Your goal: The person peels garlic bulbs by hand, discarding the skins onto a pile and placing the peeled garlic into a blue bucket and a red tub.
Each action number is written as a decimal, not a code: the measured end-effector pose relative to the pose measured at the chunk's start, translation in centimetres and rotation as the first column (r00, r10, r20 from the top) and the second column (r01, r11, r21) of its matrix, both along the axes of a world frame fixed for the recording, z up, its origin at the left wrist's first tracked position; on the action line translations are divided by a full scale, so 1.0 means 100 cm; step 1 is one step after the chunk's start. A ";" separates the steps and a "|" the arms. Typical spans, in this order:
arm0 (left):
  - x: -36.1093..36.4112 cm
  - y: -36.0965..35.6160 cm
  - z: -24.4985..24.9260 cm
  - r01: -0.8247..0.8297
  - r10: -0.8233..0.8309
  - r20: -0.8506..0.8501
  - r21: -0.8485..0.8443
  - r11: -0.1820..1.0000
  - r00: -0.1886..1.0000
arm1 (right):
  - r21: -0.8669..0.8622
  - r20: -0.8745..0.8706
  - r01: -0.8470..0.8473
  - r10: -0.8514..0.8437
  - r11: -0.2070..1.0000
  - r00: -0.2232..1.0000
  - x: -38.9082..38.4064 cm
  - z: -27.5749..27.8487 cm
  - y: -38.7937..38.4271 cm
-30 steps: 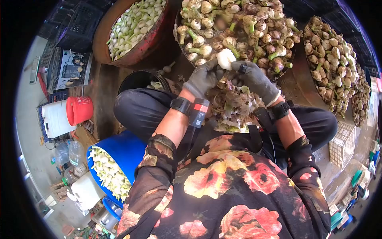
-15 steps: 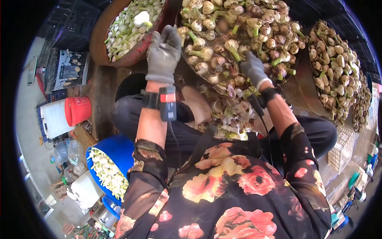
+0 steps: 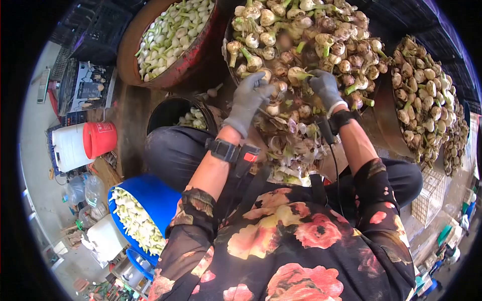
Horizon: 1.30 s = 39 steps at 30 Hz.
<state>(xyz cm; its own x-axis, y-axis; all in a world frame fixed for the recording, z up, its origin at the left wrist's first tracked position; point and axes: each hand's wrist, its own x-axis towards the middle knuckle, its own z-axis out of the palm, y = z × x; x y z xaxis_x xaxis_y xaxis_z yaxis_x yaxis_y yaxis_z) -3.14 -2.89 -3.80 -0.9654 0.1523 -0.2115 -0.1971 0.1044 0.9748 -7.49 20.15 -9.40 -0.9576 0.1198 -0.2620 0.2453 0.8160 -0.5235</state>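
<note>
My left hand [image 3: 249, 100], in a grey glove, is over the near edge of a heap of soil-stained garlic bulbs [image 3: 346, 45]. Its fingers are apart, close to a brown bulb [image 3: 279, 86]. My right hand [image 3: 325, 88], also gloved, has its fingers curled at the green stem of a garlic bulb [image 3: 296, 75], which points leftward. Whether a tool is in that hand is hidden. Below both hands lie loose peelings [image 3: 296, 150].
Peeled white garlic fills a large red-rimmed tub [image 3: 188, 52] at upper left. A black bucket [image 3: 163, 116] beside my knee holds some bulbs. A blue barrel [image 3: 150, 193] contains more garlic. Another garlic heap [image 3: 422, 95] is at right, near a wire basket [image 3: 430, 195].
My left hand has moved from beside the red tub back to the heap; the white bulb above it is no longer seen there. The bulb by my right hand has shifted nearer and turned.
</note>
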 end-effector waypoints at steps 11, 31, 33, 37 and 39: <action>0.026 0.043 0.006 0.210 -0.341 -0.289 -0.401 0.892 0.895 | -0.887 0.205 0.223 -0.089 0.405 0.975 0.087 0.079 -0.023; 0.040 0.032 0.003 -0.216 -0.473 0.436 0.867 0.449 0.766 | -0.545 -0.187 -0.082 -0.025 0.835 0.982 0.109 0.066 -0.025; 0.043 0.030 0.008 -0.181 -0.361 0.428 0.815 0.551 0.828 | -0.600 -0.116 -0.068 -0.002 0.797 0.993 0.107 0.063 -0.020; 0.042 0.034 -0.013 0.034 -0.107 0.192 0.350 0.936 0.975 | -0.764 -0.064 0.027 -0.117 0.645 0.991 0.110 0.061 -0.029; 0.044 0.039 -0.011 0.060 -0.063 -0.026 -0.107 0.992 0.998 | -0.830 0.060 0.099 -0.088 0.549 0.994 0.110 0.064 -0.031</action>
<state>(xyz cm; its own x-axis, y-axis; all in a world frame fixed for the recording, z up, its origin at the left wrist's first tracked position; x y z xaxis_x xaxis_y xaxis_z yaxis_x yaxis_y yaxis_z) 1.25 0.97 -4.86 -0.9609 0.1898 -0.2017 -0.1589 0.2189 0.9627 3.47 17.09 -3.05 -0.9508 -0.0674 -0.3023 0.3036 -0.0092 -0.9528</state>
